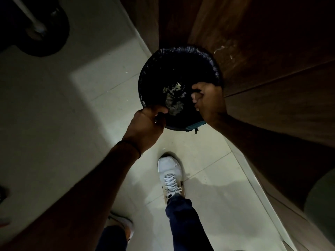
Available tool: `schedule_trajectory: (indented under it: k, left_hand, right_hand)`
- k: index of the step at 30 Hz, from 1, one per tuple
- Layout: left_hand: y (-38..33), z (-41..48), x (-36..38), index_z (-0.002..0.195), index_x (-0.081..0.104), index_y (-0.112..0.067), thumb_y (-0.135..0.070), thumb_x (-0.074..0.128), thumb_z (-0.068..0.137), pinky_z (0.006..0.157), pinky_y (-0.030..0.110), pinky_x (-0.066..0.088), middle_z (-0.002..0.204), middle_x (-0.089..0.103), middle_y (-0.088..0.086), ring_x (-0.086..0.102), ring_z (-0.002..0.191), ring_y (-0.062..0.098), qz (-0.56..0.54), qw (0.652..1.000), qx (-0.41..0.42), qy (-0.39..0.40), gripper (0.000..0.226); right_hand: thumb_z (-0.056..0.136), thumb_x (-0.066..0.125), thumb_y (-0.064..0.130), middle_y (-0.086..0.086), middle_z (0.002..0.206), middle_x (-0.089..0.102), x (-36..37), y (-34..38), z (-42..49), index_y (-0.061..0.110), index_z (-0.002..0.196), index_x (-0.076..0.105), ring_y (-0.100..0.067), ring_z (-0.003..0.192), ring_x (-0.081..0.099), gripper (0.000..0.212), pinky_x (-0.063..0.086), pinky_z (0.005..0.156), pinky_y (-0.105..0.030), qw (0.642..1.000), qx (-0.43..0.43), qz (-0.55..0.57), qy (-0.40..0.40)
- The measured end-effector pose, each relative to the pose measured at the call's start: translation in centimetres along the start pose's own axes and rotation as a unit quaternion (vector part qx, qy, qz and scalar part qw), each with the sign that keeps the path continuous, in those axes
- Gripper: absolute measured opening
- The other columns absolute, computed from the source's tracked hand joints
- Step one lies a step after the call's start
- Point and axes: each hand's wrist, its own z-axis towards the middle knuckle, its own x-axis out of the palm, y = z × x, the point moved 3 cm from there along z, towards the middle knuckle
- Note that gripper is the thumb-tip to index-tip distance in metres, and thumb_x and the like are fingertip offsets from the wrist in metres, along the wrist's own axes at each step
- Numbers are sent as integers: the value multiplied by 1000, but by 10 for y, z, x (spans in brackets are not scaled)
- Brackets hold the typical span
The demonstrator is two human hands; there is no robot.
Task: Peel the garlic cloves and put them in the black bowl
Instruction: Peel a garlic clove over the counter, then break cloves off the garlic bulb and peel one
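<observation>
Disposal step, I judge: garlic skins (174,98) lie in the bin (181,57).
My left hand (146,127) grips its near rim; my right hand (208,100) curls above, hold unclear. No cloves or bowl in view; next means returning to them.

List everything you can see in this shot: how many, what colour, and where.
bin: one, black, plastic-lined, on the floor against the wooden panel
scraps: small heap, pale, inside the bin
wooden panel: one, brown, right side
floor: pale tiles, left and bottom
round object: one, dark, top left, too dim to identify
shoes: two, white, on the floor below the bin
trouser legs: two, dark blue, bottom
wristband: one, dark, on the left wrist
left hand: grips the bin's near rim
right hand: fingers curled over the bin's right rim, contents unclear
</observation>
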Motion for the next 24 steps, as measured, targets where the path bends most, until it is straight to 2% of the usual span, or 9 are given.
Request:
schedule_trajectory:
  k: [3,6,9,11,14,16,19,22,24]
  left_hand:
    - [-1,-5,-2,109,73,-17,-5,61,93,70,0,36,88,60,-8,55,83,8,-5,1000,17,-13,24]
    - [-3,-9,-6,112,73,-17,-5,61,93,69,-1,35,91,60,-8,54,77,4,-8,1000,22,-16,26]
    - [-3,-14,-15,115,72,-16,-5,62,92,68,-1,35,97,64,-5,55,68,-2,-3,999,34,-19,27]
    - [-3,-18,-23,114,72,-18,-6,64,91,69,3,39,96,64,-8,56,76,2,-9,999,30,-25,27]
    - [-3,-31,-37,113,71,-19,-4,63,91,68,-1,35,92,57,-21,51,78,-4,-24,999,16,-30,28]
    - [-4,-41,-49,114,71,-21,-5,62,92,70,-4,33,100,60,-20,51,89,-9,-34,999,11,-34,28]
    - [-12,-68,-77,112,71,-25,-9,62,94,73,-3,36,102,64,-23,59,96,1,-61,997,-5,-48,26]
    - [-32,-106,-117,109,73,-23,-7,61,94,71,2,41,106,69,-18,63,90,-3,-90,993,-2,-79,25]
    - [-50,-140,-153,107,74,-21,-5,59,93,71,4,42,108,71,-12,62,86,-8,-107,989,0,-107,26]
  right_hand:
    - [81,53,-8,-20,100,71,1,4,-6,6,105,73,-40,95,66,34,55,89,-48,999,-17,-43,-1]
    - [84,57,-6,-7,85,69,2,3,-7,7,90,72,-26,81,66,21,53,76,-22,999,-25,-40,-21]
    - [82,56,-9,-11,90,73,2,9,-10,6,88,74,-29,88,67,24,55,85,-34,997,-51,-54,-35]
    - [81,57,-10,-15,101,71,-1,15,-15,6,96,74,-30,96,65,28,52,91,-35,996,-58,-64,-23]
    - [83,59,-7,-9,91,73,-5,27,-24,6,91,74,-28,90,68,21,54,87,-38,998,-54,-22,-34]
    - [74,51,-13,-5,85,69,-10,37,-34,5,86,73,-26,85,67,31,54,82,-34,998,-51,12,-47]
    - [69,43,-15,-7,83,65,-23,73,-66,3,84,72,-20,80,63,37,50,77,-24,994,-42,95,-43]
    - [79,54,-26,-6,81,65,-46,131,-108,-1,88,71,5,72,60,32,46,74,-9,980,-50,192,1]
    - [81,60,-22,-3,82,67,-63,182,-141,4,90,71,7,72,61,29,47,74,-9,972,-69,221,35]
